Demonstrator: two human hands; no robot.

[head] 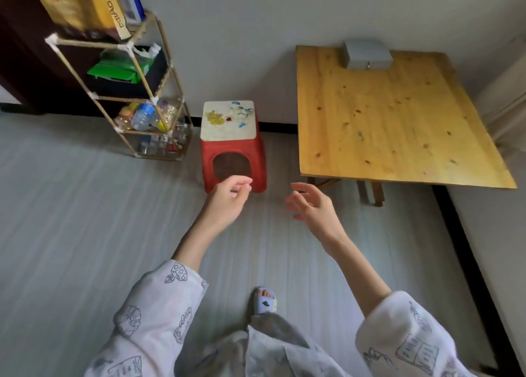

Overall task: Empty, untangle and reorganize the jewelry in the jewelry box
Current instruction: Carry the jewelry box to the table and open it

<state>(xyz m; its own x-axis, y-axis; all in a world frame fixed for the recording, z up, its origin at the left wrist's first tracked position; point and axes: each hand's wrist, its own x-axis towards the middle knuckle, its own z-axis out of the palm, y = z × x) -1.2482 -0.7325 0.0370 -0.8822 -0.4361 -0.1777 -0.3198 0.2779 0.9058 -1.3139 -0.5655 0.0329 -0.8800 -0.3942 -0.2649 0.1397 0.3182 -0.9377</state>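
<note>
The table [392, 120] on the right is bare, knotty wood with a matt yellow finish. The box [367, 55] at its far edge looks like dull grey metal. The stool [233, 160] is glossy red plastic with a pale printed top. The rack [119, 91] on the left has straw-coloured rods and holds clear plastic bottles [142, 117]. The sleeves [159, 314] are soft printed cloth.
</note>
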